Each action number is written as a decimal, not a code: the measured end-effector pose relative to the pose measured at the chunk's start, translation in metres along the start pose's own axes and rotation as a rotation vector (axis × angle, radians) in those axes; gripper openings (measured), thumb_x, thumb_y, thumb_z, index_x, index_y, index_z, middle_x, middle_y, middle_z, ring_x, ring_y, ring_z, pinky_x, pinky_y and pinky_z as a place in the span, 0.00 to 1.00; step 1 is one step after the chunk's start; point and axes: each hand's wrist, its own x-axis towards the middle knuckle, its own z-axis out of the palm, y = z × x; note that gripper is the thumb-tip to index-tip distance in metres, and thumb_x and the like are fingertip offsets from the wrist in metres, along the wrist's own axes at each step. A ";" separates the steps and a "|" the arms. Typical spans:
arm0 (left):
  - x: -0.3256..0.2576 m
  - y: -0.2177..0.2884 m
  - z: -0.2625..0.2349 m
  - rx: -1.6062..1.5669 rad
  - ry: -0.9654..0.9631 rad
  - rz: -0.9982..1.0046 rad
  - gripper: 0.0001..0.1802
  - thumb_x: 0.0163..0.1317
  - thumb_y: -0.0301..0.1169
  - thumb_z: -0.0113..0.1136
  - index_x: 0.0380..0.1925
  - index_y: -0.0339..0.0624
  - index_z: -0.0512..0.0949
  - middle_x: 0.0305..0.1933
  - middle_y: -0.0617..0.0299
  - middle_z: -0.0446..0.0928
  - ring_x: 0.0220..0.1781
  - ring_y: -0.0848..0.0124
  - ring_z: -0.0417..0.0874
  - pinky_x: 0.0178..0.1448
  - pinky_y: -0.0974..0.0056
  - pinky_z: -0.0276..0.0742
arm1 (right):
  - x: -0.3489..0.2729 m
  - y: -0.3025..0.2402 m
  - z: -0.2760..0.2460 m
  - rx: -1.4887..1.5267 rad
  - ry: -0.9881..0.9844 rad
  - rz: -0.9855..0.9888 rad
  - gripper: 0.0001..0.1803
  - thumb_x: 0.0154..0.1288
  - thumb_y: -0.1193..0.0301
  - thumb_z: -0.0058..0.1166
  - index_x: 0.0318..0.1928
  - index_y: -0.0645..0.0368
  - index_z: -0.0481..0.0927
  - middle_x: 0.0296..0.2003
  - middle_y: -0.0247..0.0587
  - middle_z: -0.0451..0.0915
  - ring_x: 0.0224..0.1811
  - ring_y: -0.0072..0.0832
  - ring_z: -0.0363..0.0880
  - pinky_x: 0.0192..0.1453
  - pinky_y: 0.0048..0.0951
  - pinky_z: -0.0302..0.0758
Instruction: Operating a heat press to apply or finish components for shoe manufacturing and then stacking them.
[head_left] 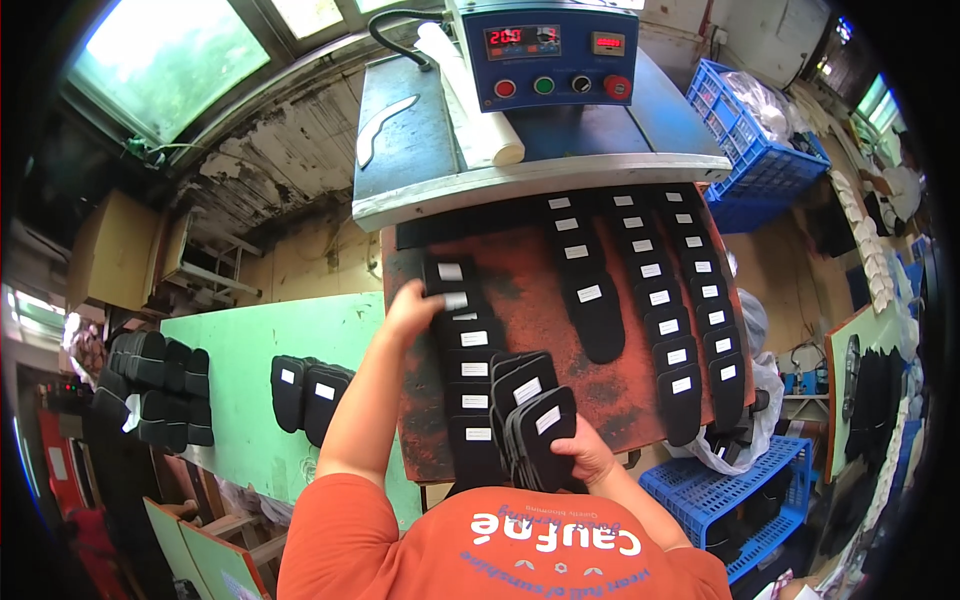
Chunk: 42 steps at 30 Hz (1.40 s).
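Observation:
My left hand (pixel 410 312) reaches to the far end of the left row on the reddish-brown board (pixel 520 320). Its fingers close on the edge of a black, rounded fabric piece (pixel 447 287), slightly blurred, with a white label. Nearer me, overlapping black labelled pieces (pixel 474 385) continue that row. In front of my body, my right hand (pixel 585 452) grips a fanned stack of the same black pieces (pixel 535 410), thumb on top. Further rows of labelled black pieces (pixel 592 320) lie along the middle and right of the board (pixel 668 350).
Beyond the board stands a blue-topped machine (pixel 640 130) with a control box (pixel 545 60) and a white roll (pixel 490 130). On the left, a green table (pixel 240 340) carries stacks of black pieces (pixel 310 390). Blue crates (pixel 740 150) and a lower blue basket (pixel 735 500) stand to the right.

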 end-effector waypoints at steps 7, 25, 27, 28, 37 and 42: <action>-0.162 -0.029 0.039 -0.591 -0.538 -0.056 0.26 0.62 0.33 0.54 0.60 0.40 0.63 0.53 0.63 0.73 0.53 0.74 0.73 0.54 0.70 0.68 | -0.001 0.008 -0.004 0.040 -0.007 -0.017 0.42 0.44 0.76 0.67 0.60 0.58 0.60 0.50 0.39 0.72 0.54 0.30 0.72 0.59 0.33 0.70; -0.085 0.005 0.016 -0.331 0.090 0.806 0.35 0.61 0.54 0.50 0.55 0.34 0.69 0.57 0.50 0.70 0.60 0.65 0.68 0.65 0.62 0.58 | 0.047 -0.046 0.104 -2.302 -0.018 -0.488 0.49 0.40 0.63 0.68 0.65 0.35 0.57 0.65 0.54 0.51 0.63 0.48 0.56 0.61 0.47 0.57; -0.080 -0.007 0.021 -0.510 -0.059 0.600 0.34 0.61 0.56 0.50 0.50 0.33 0.74 0.54 0.50 0.73 0.58 0.65 0.71 0.63 0.63 0.60 | 0.050 -0.042 0.087 -2.356 0.012 -0.375 0.55 0.38 0.58 0.70 0.68 0.32 0.51 0.66 0.52 0.51 0.65 0.45 0.54 0.62 0.50 0.56; -0.079 -0.013 0.028 -0.668 -0.053 0.562 0.32 0.60 0.55 0.50 0.42 0.32 0.77 0.47 0.52 0.75 0.52 0.65 0.73 0.60 0.64 0.63 | 0.046 -0.045 0.074 -2.266 0.061 -0.448 0.57 0.35 0.57 0.71 0.68 0.33 0.52 0.66 0.52 0.51 0.66 0.45 0.54 0.63 0.51 0.55; -0.082 -0.026 0.067 -0.773 -0.002 0.699 0.30 0.61 0.54 0.52 0.30 0.30 0.78 0.39 0.55 0.75 0.45 0.67 0.74 0.54 0.65 0.66 | 0.044 -0.041 0.009 -1.744 -0.038 -0.859 0.67 0.22 0.61 0.77 0.68 0.39 0.50 0.68 0.60 0.34 0.71 0.58 0.32 0.70 0.53 0.44; -0.086 -0.018 0.073 -0.688 -0.106 0.631 0.30 0.60 0.55 0.53 0.31 0.33 0.78 0.37 0.58 0.76 0.42 0.71 0.75 0.50 0.68 0.68 | 0.057 -0.055 0.027 -2.092 -0.107 -0.610 0.60 0.25 0.56 0.74 0.66 0.38 0.56 0.69 0.51 0.41 0.72 0.55 0.29 0.69 0.63 0.35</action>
